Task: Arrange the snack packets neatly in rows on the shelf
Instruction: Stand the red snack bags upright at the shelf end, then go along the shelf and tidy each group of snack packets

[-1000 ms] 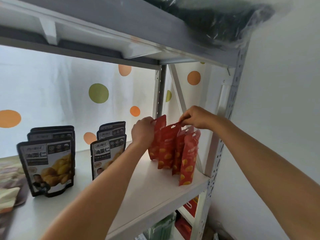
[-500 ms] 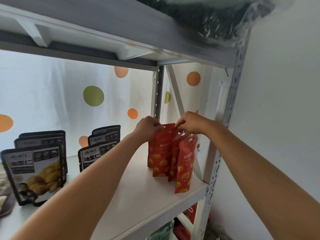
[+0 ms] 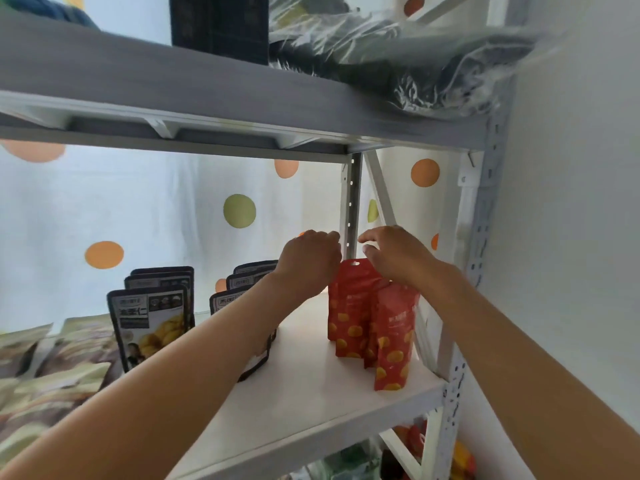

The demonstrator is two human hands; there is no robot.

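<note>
At the right end of the white shelf, close to its front right corner and the rear upright post, the red snack packets stood upright in a tight file running from back to front, each one's long axis vertical, the frontmost nearest the shelf's front edge; both hands were raised just above their top seams. The left hand hovered at the left of the rearmost packet's hang-hole top, fingers loosely curled and seemingly holding nothing, though its fingertips were turned away and contact could not be told for sure; the right hand sat directly over the row, fingers relaxed and spread downward, its lower edge apparently brushing the packets' tops without pinching them. The packets lay just below and between the two hands, the right one nearer to the front packets, the left nearer to the back one; any further squaring of the file would probably come from pressing on those tops from either side. Toward the left end of the shelf, two rows of black snack packets stood facing forward, well apart from the red ones; more pouches lay blurred at the far left edge.
</note>
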